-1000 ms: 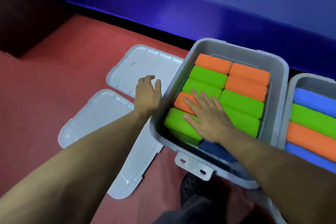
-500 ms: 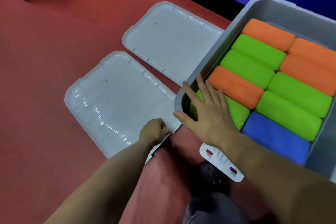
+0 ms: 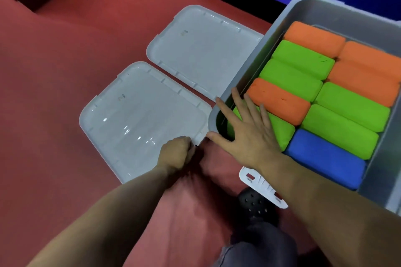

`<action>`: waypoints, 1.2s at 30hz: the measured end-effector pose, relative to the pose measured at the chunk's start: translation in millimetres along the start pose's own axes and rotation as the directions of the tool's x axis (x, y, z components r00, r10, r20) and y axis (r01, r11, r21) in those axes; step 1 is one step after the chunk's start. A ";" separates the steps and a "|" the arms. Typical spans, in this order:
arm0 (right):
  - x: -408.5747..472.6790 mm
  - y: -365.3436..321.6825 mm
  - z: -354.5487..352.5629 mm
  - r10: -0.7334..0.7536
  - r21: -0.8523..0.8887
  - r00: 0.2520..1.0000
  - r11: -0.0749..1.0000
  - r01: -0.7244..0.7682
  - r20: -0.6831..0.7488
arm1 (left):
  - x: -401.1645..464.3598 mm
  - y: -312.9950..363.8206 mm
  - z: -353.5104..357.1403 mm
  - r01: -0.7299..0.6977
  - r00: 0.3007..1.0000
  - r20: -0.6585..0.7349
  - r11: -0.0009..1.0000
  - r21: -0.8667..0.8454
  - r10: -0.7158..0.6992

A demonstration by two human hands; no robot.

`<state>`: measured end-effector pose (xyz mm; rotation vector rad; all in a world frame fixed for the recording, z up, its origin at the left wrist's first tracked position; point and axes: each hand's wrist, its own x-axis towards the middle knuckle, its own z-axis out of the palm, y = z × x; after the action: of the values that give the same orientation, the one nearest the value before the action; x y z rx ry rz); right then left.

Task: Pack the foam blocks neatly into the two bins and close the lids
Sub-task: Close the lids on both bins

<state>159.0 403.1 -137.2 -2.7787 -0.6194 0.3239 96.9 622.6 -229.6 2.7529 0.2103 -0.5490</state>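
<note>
**Lid pickup under way, bin packed**

The grey bin is sitting at right, foam blocks filling it in neat rows. The right hand is lying flat across its near corner, grasping nothing, likely steadying it. The left hand is pinching the near lid by its corner beside the bin; the far lid is lying alongside, with open red floor to the left.

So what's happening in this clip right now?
A person is packing foam blocks into a grey bin on a red floor. The right hand lies flat on a green block at the bin's near corner. The left hand grips the edge of the nearer lid. A second lid lies beyond it. This bin looks full and is still open.
</note>
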 end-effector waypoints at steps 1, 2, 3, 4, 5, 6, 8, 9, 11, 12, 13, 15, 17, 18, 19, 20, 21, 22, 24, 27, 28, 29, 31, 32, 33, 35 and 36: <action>-0.8 -1.1 -2.3 0.014 -0.005 1.000 1.000 -0.014 0.017 | -4.6 -0.3 -22.8 -0.020 0.999 -0.046 1.000 0.005 0.020; -2.7 -2.7 -5.3 0.030 -0.012 0.999 0.999 -0.030 0.025 | -8.9 -0.9 -45.6 -0.045 0.995 -0.094 0.999 0.010 0.046; -4.4 -5.3 -9.3 0.045 -0.019 0.999 0.999 -0.044 0.025 | -12.5 -1.5 -68.2 -0.065 0.988 -0.141 0.998 0.014 0.066; -6.0 -8.8 -14.9 0.055 -0.020 0.998 0.998 -0.054 0.018 | -15.2 -1.7 -90.5 -0.074 0.979 -0.186 0.997 0.024 0.077; -7.6 -13.4 -22.9 0.058 -0.012 0.998 0.998 -0.058 0.006 | -17.6 -2.5 -111.5 -0.071 0.971 -0.227 0.997 0.040 0.078; -9.0 -18.2 -33.2 0.056 0.002 0.998 0.998 -0.056 -0.013 | -19.7 -2.8 -131.4 -0.064 0.960 -0.271 0.997 0.050 0.076; -11.0 -26.7 -58.2 0.040 0.019 0.997 0.999 -0.039 -0.064 | -24.2 -1.6 -167.7 -0.046 0.928 -0.370 0.998 0.032 0.055; -11.7 -30.0 -71.9 0.032 0.017 0.996 0.999 -0.031 -0.088 | -27.6 0.7 -184.5 -0.040 0.904 -0.426 0.999 0.014 0.042; -14.9 -34.0 -100.0 0.030 0.017 0.992 0.999 -0.028 -0.125 | -35.9 7.8 -217.0 -0.016 0.851 -0.525 0.999 -0.041 -0.008; -18.0 -35.0 -113.6 0.033 0.017 0.990 0.999 -0.031 -0.139 | -39.8 12.1 -233.4 -0.008 0.825 -0.564 0.997 -0.079 -0.038; -23.1 -35.9 -126.8 0.036 0.010 0.988 0.999 -0.035 -0.149 | -44.2 17.1 -249.5 -0.009 0.802 -0.594 0.993 -0.120 -0.064; -36.9 -36.6 -151.5 0.043 -0.021 0.984 0.999 -0.047 -0.173 | -54.4 28.2 -279.7 -0.040 0.759 -0.643 0.979 -0.200 -0.100; -53.6 -36.1 -175.1 0.061 -0.036 0.978 0.997 -0.069 -0.197 | -66.3 44.0 -305.3 -0.107 0.715 -0.687 0.952 -0.286 -0.126; -62.6 -35.8 -186.8 0.074 -0.031 0.976 0.996 -0.082 -0.205 | -73.2 54.7 -316.6 -0.143 0.697 -0.703 0.934 -0.327 -0.139; -71.8 -35.7 -195.8 0.090 -0.030 0.974 0.995 -0.098 -0.207 | -81.3 66.4 -325.5 -0.182 0.683 -0.715 0.913 -0.364 -0.149; -84.3 -34.7 -207.2 0.106 -0.037 0.972 0.993 -0.116 -0.212 | -92.8 82.8 -334.5 -0.228 0.671 -0.726 0.889 -0.397 -0.151; -91.6 -33.7 -214.3 0.119 -0.033 0.971 0.991 -0.129 -0.206 | -100.2 97.3 -340.7 -0.266 0.664 -0.732 0.867 -0.421 -0.151; -96.3 -31.9 -219.2 0.139 -0.015 0.971 0.989 -0.145 -0.197 | -105.1 111.0 -345.8 -0.295 0.658 -0.738 0.850 -0.436 -0.150; -110.9 -27.3 -229.4 0.195 0.051 0.962 0.981 -0.189 -0.191 | -119.0 139.3 -356.7 -0.346 0.646 -0.750 0.821 -0.453 -0.141; -129.5 -14.1 -237.4 0.304 0.215 0.942 0.938 -0.271 -0.141 | -136.0 175.9 -375.2 -0.449 0.621 -0.771 0.740 -0.500 -0.144; -134.2 -7.7 -237.7 0.335 0.269 0.936 0.917 -0.296 -0.112 | -137.9 187.5 -380.7 -0.483 0.613 -0.775 0.705 -0.520 -0.152; -138.2 -2.0 -237.2 0.358 0.323 0.930 0.892 -0.316 -0.081 | -138.2 198.2 -384.6 -0.511 0.611 -0.774 0.663 -0.547 -0.169; -144.9 8.0 -236.1 0.397 0.423 0.917 0.836 -0.349 -0.028 | -136.4 220.5 -387.3 -0.558 0.619 -0.762 0.578 -0.596 -0.189; -147.2 11.6 -236.2 0.413 0.482 0.911 0.798 -0.361 -0.001 | -136.2 232.2 -385.2 -0.575 0.622 -0.761 0.551 -0.604 -0.185; -148.4 14.8 -236.4 0.432 0.566 0.902 0.736 -0.372 0.030 | -135.3 243.4 -381.0 -0.590 0.628 -0.758 0.527 -0.612 -0.176; -149.9 17.0 -237.5 0.481 0.738 0.864 0.529 -0.418 0.145 | -132.7 262.2 -369.4 -0.616 0.647 -0.742 0.454 -0.644 -0.173; -151.0 16.7 -237.7 0.493 0.786 0.841 0.420 -0.454 0.223 | -132.1 269.7 -364.4 -0.627 0.659 -0.731 0.407 -0.664 -0.178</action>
<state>97.2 270.3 103.9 -1.9294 0.3434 0.5043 157.9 484.2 217.8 1.6494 0.1669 0.6664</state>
